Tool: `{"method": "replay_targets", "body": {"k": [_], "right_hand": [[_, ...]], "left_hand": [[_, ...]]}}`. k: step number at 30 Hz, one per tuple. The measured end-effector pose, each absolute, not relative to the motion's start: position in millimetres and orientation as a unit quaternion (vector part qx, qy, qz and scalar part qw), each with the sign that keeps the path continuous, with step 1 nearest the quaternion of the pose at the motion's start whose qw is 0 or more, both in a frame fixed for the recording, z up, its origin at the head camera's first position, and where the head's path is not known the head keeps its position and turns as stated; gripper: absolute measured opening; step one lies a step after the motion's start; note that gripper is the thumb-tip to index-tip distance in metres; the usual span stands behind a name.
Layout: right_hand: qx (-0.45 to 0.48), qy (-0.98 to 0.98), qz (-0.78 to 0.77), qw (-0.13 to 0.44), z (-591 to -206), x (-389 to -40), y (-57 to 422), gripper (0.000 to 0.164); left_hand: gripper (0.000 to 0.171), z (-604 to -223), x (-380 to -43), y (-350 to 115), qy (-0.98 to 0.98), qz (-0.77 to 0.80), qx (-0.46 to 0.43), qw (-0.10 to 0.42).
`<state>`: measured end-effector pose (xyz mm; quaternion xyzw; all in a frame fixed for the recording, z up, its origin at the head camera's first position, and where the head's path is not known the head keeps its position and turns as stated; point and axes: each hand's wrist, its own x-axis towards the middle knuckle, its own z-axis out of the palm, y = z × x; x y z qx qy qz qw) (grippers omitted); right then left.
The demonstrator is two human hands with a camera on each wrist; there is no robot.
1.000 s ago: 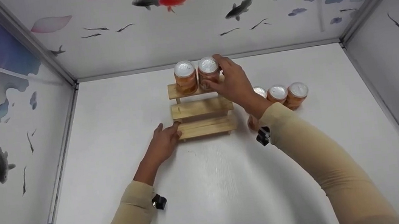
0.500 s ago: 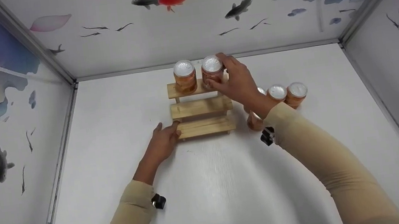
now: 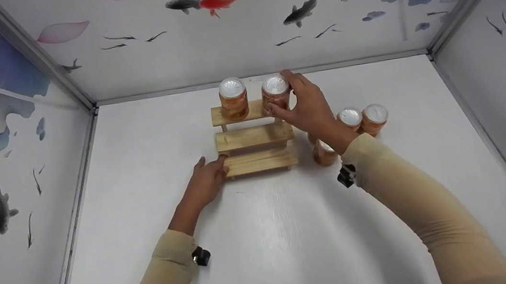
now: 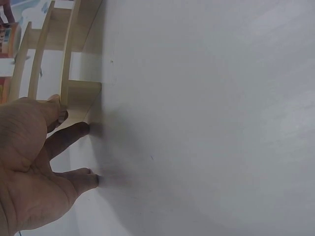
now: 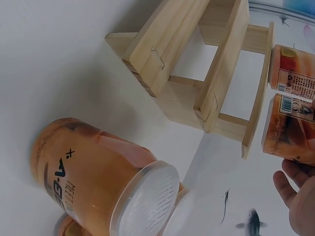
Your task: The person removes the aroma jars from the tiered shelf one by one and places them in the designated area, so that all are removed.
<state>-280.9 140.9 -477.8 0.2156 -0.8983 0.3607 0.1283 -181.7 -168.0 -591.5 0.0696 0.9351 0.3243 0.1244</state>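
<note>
In the head view, a three-step wooden stand (image 3: 255,137) is on the white table. My left hand (image 3: 207,181) pinches the left end of its lowest step; in the left wrist view, thumb and finger meet the board's edge (image 4: 65,73), with other fingers reaching down to the table. My right hand (image 3: 309,108) grips a clear-lidded jar (image 3: 275,90) with orange contents on the right of the top step, thumb in front and fingers around its right side. Beside it, apart, a matching jar (image 3: 233,98) stands upright on the left of that step.
Right of the stand, several similar jars are grouped, including one at the far right (image 3: 374,117) and one nearer the front (image 3: 325,152). My right forearm passes over part of this group. A fish-printed wall (image 3: 152,67) bounds the table behind; side walls flank it.
My right hand has moved right with the jar along the top step, widening the gap to the left jar. My left hand has stayed at the stand's end.
</note>
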Motion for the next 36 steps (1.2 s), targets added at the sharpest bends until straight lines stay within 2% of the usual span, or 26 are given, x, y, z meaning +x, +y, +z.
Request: {"method": "replay_targets", "body": {"k": [3,10,14,21,36], "right_hand": [[0.211,-0.9,0.359,0.127,-478,-279,145,0.08],[0.21,-0.903,0.353,0.127,-475,-275,152,0.082],[0.212,-0.904,0.347,0.13,-475,-273,156,0.081],[0.221,-0.902,0.344,0.141,-479,-270,165,0.079],[0.219,-0.901,0.342,0.156,-484,-265,181,0.08]], "left_hand": [[0.054,-612,-189,-174,0.935,0.327,0.08,0.113],[0.056,-614,-190,-175,0.935,0.326,0.096,0.105],[0.062,-637,-198,-181,0.938,0.318,0.104,0.087],[0.054,-594,-183,-170,0.936,0.322,0.084,0.118],[0.054,-588,-178,-167,0.938,0.315,0.082,0.117]]}}
